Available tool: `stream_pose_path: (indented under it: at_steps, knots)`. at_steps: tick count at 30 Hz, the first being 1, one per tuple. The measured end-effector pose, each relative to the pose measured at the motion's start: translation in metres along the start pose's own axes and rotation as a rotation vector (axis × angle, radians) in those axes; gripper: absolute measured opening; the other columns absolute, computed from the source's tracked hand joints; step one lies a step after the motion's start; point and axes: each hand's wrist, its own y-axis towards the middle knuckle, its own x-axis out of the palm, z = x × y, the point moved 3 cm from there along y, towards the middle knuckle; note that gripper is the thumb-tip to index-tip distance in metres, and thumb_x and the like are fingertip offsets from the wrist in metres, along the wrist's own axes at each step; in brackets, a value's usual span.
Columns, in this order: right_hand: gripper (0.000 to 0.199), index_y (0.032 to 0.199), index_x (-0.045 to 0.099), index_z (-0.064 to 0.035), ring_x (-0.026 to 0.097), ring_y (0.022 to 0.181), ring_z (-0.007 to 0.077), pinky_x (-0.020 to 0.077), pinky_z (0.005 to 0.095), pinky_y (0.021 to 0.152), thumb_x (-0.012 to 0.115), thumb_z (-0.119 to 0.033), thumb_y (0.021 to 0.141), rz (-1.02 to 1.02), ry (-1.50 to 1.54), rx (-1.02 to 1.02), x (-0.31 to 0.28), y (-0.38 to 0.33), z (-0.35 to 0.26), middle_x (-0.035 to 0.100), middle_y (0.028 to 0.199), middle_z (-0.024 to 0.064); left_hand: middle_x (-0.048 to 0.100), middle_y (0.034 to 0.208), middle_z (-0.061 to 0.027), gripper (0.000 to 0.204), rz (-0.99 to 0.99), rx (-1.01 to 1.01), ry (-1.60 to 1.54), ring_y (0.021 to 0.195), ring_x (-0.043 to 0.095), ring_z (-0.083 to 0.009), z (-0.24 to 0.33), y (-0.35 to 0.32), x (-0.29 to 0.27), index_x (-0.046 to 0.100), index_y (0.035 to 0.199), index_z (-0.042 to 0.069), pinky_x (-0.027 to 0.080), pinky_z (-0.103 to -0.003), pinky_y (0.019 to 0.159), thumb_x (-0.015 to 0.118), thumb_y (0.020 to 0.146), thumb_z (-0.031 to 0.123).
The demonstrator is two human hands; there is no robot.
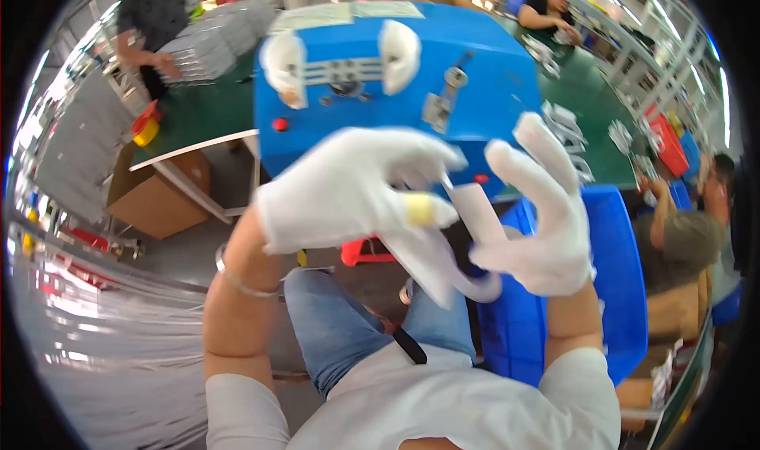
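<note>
My left hand (356, 189), in a white glove with yellow tape round the thumb, is closed on a white curved plastic part (476, 212) in front of the blue machine. A long flat piece and a rounded hook-like end of it hang below my fingers; motion blurs its outline. My right hand (546, 220), also in a white glove, is beside the part with its fingers spread. Its thumb overlaps the part's edge; whether it touches cannot be made out. Behind both hands, the blue machine (499, 78) carries two white cupped holders (400, 56) and a metal clamp (447, 98).
A blue bin (621, 284) stands by my right arm. Red buttons (280, 124) sit on the machine's front. White parts (564, 125) lie on the green table at right. A cardboard box (162, 197) and yellow-red tape roll (146, 129) are at left. Other people work nearby.
</note>
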Motion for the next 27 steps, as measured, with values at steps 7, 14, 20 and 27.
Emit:
stream_pose_path:
  at_steps: [7,14,20,27]
  knots:
    - [0.044,0.097,0.072,-0.007,0.042,0.128,0.0327,0.0332,0.0432,0.106,0.074,-0.013,0.053,0.093,0.132,-0.205,-0.008,0.044,0.025,0.053,0.13,0.0166,0.063,0.097,-0.0073,0.03,0.201,-0.049,-0.247,0.076,0.061,-0.0101,0.01,-0.012,-0.012,0.061,0.109,-0.003,0.052,-0.023,0.066,0.057,0.08,-0.007]
    - [0.036,0.104,0.067,0.0,0.046,0.125,0.0326,0.0375,0.0412,0.103,0.066,-0.013,0.07,0.3,0.048,0.148,-0.023,0.07,0.026,0.052,0.129,0.0207,0.061,0.092,-0.0127,0.027,0.841,0.585,-0.403,0.068,0.061,-0.011,0.02,-0.008,-0.038,0.055,0.104,-0.009,0.052,-0.022,0.058,0.045,0.078,-0.01]
    - [0.019,0.105,0.063,0.001,0.059,0.104,0.0202,0.0448,0.0301,0.091,0.059,-0.008,0.088,0.365,0.266,0.19,0.02,0.086,0.085,0.062,0.111,0.014,0.063,0.081,-0.0069,0.021,1.294,0.477,0.301,0.062,0.059,-0.0089,0.018,0.014,-0.064,0.06,0.099,-0.003,0.048,-0.021,0.056,0.053,0.08,-0.007]
    - [0.035,0.114,0.058,0.0012,0.056,0.098,0.0135,0.0433,0.0266,0.089,0.055,-0.028,0.094,0.123,0.859,0.583,0.069,0.085,0.092,0.062,0.103,0.0073,0.062,0.067,-0.0036,0.012,1.201,0.044,0.385,0.058,0.054,-0.005,0.029,-0.002,-0.08,0.066,0.089,-0.001,0.044,-0.02,0.053,0.058,0.08,-0.001]
